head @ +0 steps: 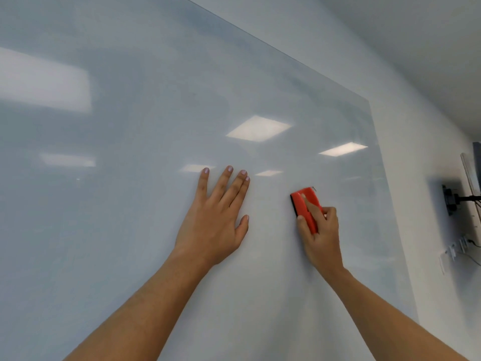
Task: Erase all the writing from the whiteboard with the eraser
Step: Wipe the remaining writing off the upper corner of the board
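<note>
Two bare arms reaching up from the bottom of the frame. Left hand (218, 217) flat on the whiteboard (130, 126) mid-frame, fingers straight, holding nothing. Right hand (321, 230) right of middle, wrapped round the red eraser (304, 204), one finger laid along its back. Best to press the black felt flat and push up over the tiny dark mark (314, 188) by its top corner. Long side nearly up and down, top end leaning a little left. Far right, a black wall mount (450, 201).
</note>
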Tool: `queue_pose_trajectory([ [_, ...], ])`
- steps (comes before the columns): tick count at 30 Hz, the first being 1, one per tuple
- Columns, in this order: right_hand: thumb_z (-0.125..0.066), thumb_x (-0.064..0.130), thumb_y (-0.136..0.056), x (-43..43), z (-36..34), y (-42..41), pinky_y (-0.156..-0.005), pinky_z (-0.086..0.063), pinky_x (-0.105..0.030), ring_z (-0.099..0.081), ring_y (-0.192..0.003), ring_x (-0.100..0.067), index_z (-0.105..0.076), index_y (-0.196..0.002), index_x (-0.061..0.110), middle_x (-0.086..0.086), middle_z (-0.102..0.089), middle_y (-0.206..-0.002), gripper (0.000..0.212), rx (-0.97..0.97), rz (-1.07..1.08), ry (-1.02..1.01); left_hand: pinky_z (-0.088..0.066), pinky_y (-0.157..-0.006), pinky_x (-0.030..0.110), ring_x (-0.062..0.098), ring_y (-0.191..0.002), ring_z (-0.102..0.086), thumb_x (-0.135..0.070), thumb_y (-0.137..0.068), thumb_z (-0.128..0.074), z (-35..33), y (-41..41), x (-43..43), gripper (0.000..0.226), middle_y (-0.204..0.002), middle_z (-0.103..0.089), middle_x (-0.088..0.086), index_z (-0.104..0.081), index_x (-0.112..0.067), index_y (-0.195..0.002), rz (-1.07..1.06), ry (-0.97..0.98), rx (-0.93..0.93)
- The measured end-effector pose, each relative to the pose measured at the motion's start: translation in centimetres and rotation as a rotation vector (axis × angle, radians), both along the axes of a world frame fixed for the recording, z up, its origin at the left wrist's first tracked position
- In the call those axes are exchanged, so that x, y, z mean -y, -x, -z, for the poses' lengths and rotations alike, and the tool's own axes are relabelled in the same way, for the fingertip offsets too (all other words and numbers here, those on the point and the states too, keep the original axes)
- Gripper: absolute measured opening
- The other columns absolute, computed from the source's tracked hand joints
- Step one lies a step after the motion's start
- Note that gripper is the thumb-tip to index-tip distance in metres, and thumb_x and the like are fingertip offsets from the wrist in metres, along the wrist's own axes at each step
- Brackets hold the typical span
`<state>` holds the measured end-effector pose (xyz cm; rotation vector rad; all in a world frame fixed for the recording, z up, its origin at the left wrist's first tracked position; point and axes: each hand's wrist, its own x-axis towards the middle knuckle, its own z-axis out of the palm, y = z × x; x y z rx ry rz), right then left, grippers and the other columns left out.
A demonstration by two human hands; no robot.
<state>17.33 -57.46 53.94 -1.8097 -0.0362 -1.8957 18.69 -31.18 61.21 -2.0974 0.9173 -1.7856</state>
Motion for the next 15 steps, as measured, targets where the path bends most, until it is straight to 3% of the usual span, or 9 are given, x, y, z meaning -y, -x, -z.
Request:
queue_pose_trajectory([
  [5,-0.052,0.038,-0.096,2.1,-4.0,-0.9,-0.1,-0.044,-0.047,-0.053,-0.098,-0.03,-0.043,-0.143,0.032,-0.005,-0.037,-0.108,0.048,-0.044,0.007,-0.439,0.001,-0.119,0.06,0.029,-0.152,-0.009,-0.045,-0.097,-0.011,0.0,0.1,0.0,0.07,-0.165,-0.014,0.007,-0.017,-0.007,-0.156,-0.003,-0.001,-0.003],
  [7,-0.052,0.038,-0.096,1.2,-5.2,-0.9,-0.1,-0.044,-0.044,-0.053,-0.099,-0.029,-0.044,-0.143,0.032,-0.004,-0.037,-0.109,0.048,-0.029,0.001,-0.378,0.001,-0.119,0.06,0.029,-0.152,-0.009,-0.045,-0.098,-0.011,0.0,0.1,0.0,0.07,-0.165,-0.013,0.007,-0.016,-0.008,-0.157,-0.003,-0.001,-0.005],
  [12,-0.054,0.039,-0.091,-0.9,-1.0,-0.3,-0.085,-0.044,-0.02,-0.05,-0.093,-0.01,-0.053,-0.135,0.031,0.002,-0.04,-0.104,0.045,0.042,-0.015,0.012,0.007,-0.118,0.059,0.029,-0.153,-0.001,-0.046,-0.098,-0.005,0.0,0.0,0.0,0.071,-0.166,-0.005,0.007,-0.005,-0.008,-0.158,-0.014,0.007,0.004],
  [15,-0.051,0.046,-0.088,0.9,1.4,-0.3,-0.086,-0.047,-0.026,-0.051,-0.092,-0.012,-0.052,-0.136,0.03,0.002,-0.04,-0.104,0.051,0.018,-0.004,-0.025,0.007,-0.118,0.06,0.029,-0.153,0.001,-0.046,-0.097,-0.003,0.1,0.0,0.0,0.071,-0.166,-0.002,0.007,-0.002,-0.008,-0.158,-0.013,0.011,0.009],
])
